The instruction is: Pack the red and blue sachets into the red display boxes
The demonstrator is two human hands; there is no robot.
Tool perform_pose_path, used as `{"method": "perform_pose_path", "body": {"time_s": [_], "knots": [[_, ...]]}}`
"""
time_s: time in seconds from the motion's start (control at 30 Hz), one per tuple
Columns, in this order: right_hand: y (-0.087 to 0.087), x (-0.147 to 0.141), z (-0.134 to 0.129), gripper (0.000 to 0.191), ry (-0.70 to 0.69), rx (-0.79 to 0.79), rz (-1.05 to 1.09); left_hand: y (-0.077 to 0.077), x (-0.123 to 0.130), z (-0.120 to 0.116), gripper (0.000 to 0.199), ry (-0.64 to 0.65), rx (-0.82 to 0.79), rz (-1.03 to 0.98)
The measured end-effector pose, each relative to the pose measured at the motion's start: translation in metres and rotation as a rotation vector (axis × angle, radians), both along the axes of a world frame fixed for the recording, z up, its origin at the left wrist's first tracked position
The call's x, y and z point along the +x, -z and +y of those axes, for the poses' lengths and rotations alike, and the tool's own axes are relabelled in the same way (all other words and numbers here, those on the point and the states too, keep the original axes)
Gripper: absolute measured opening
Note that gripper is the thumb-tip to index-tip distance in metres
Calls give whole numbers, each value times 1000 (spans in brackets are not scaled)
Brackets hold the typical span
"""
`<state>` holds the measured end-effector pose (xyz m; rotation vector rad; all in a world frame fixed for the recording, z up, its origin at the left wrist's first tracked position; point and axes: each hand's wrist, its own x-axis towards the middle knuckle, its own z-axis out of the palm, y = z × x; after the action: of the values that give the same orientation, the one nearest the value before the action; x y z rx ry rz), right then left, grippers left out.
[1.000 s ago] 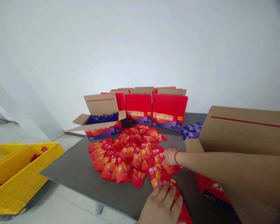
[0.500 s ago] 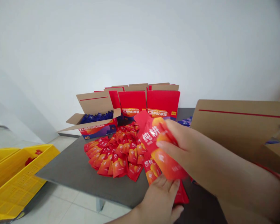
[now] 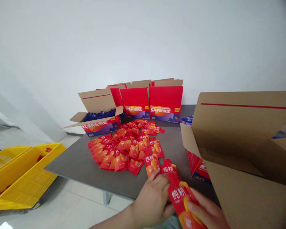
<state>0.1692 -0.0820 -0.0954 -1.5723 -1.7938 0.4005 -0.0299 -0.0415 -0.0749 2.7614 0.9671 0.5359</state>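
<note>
You've pulled the red packets [image 3: 181, 194] back from mid-air to the near edge of the surface [image 3: 81, 165], w/ right hand [image 3: 208, 211] and left hand [image 3: 153, 200] both grasping them, so they're gathered beside the open box [image 3: 243, 152].

Two yellow crates [image 3: 26, 178], two hands [image 3: 154, 200], many red sachets [image 3: 124, 149]

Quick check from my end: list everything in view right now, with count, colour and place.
Flat foil sachets: dozens, red-orange, fanned mid-table.
Held foil sachets: a few, red, near edge.
Open cardboard carton: one, brown and red, back left, holding blue sachets.
Upright cartons: several, red-fronted, back centre.
Large open carton: one, brown, right.
Loose blue sachets: few, beside it.
Table: one, dark grey.
Plastic crates: two, yellow, floor left.
Left hand: on held sachets.
Right hand: gripping them.
</note>
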Motion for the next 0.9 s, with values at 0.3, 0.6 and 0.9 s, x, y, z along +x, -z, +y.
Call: {"method": "perform_pose_path", "body": {"time_s": [0.3, 0.6, 0.9], "knots": [[17, 2, 41, 54, -9, -89, 225, -8, -14, 0, 26, 83, 10, 16], [8, -23, 42, 49, -50, 46, -346, -28, -40, 2, 69, -92, -46, 37], [18, -17, 38, 39, -69, 150, -505, -28, -62, 28, 36, -43, 161, 168]]}}
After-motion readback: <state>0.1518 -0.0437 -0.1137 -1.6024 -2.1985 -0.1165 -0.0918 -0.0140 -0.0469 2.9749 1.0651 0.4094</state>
